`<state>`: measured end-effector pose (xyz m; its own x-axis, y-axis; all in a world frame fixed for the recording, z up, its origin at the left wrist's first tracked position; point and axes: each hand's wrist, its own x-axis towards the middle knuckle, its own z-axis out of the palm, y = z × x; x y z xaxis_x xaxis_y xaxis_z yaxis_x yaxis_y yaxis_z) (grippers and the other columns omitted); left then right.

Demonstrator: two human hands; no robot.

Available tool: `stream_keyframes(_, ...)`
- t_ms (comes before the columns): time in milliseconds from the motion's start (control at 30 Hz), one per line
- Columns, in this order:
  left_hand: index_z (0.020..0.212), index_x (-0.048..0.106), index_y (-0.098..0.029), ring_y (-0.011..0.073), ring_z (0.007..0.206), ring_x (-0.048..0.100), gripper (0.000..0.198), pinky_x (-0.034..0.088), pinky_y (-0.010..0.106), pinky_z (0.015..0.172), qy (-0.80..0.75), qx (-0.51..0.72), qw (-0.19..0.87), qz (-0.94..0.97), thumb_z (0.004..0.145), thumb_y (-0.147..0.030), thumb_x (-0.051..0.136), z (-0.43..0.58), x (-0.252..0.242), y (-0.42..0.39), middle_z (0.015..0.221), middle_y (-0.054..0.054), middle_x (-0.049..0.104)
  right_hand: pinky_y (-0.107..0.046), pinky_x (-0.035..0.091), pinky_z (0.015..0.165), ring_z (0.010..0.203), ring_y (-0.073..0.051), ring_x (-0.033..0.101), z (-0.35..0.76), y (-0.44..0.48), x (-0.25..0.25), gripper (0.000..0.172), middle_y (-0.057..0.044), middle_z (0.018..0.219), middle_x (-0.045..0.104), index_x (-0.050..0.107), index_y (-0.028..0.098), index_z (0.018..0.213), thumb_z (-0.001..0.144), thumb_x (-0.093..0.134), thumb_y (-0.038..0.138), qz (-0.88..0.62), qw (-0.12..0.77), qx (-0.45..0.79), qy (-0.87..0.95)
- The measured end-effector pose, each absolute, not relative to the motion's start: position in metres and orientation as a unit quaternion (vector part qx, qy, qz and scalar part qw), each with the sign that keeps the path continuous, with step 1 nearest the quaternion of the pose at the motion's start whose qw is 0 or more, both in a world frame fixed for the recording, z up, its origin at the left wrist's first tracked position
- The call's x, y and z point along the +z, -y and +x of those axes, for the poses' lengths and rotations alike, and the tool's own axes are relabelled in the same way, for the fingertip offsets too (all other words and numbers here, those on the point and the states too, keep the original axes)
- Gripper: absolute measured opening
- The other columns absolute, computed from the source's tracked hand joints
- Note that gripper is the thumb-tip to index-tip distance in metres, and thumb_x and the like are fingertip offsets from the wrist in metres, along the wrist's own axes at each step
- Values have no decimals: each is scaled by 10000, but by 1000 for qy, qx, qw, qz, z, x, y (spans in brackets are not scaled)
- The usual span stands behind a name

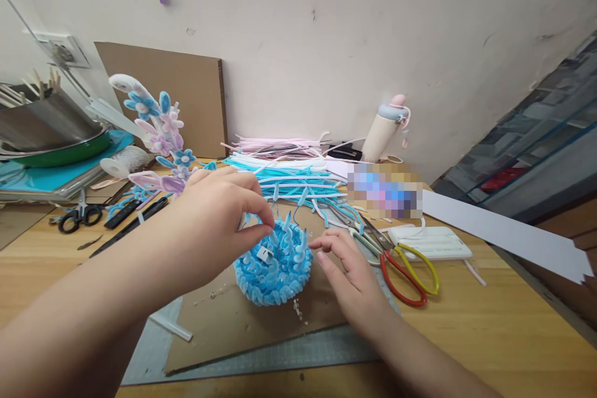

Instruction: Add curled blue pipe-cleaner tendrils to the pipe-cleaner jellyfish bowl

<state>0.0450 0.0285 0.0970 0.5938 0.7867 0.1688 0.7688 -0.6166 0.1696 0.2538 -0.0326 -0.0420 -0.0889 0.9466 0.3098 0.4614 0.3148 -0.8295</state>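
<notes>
At a fuzzy, round blue piece (270,294), left hand (228,205) arches, grasp unclear; right hand (349,272) curves, unclenched.

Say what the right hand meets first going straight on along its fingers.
Probably the curly blue upright at the near-right of the fuzzy blue piece; the right hand's fingertips are already beside it, though depth is unclear.

The craft piece (275,291) sat on cardboard (209,336), under the fingers of the left hand (219,211) and just left of the right hand (352,277). Pipe cleaners (298,185) lay behind the fingers, scissors (383,240) to their right.
</notes>
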Motion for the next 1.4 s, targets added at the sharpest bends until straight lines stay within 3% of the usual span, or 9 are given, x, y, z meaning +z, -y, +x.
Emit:
stream_keyframes(367, 737, 755, -313, 244, 895, 577, 140, 328, 390, 753, -448, 77, 48, 889, 802, -306, 631, 46, 98, -29, 874, -1, 690, -320, 396, 916, 1058, -207, 525, 255, 31, -41, 143, -43, 1036, 564, 618, 242, 960, 943, 477, 224, -505, 502, 249, 657)
stream_keyframes(700, 743, 753, -312, 249, 907, 576, 116, 331, 398, 762, -459, 69, 50, 884, 796, -301, 651, 46, 100, -27, 869, -4, 692, -299, 390, 855, 923, -172, 521, 256, 32, -40, 124, -4, 915, 550, 588, 242, 862, 937, 501, 194, -486, 601, 235, 589)
stream_keyframes(1033, 748, 745, -322, 238, 870, 586, 111, 328, 385, 751, -451, 95, 60, 885, 792, -324, 643, 42, 98, -29, 846, -15, 690, -316, 392, 849, 920, -181, 524, 257, 32, -42, 116, -8, 914, 556, 594, 238, 852, 929, 515, 203, -490, 603, 243, 581)
stream_keyframes(1267, 813, 738, -308, 225, 878, 590, 208, 362, 376, 768, -433, 120, 65, 891, 870, -329, 539, 37, 101, -30, 878, -8, 700, -315, 389, 856, 926, -178, 523, 257, 30, -42, 112, -6, 920, 558, 598, 241, 859, 928, 518, 201, -491, 601, 247, 580)
stream_keyframes(1400, 812, 731, -336, 244, 905, 596, 143, 353, 399, 803, -450, 113, 69, 883, 802, -430, 623, 33, 105, -28, 884, -21, 700, -319, 392, 853, 922, -180, 525, 257, 31, -41, 117, -7, 914, 558, 597, 240, 860, 930, 513, 198, -487, 605, 248, 579)
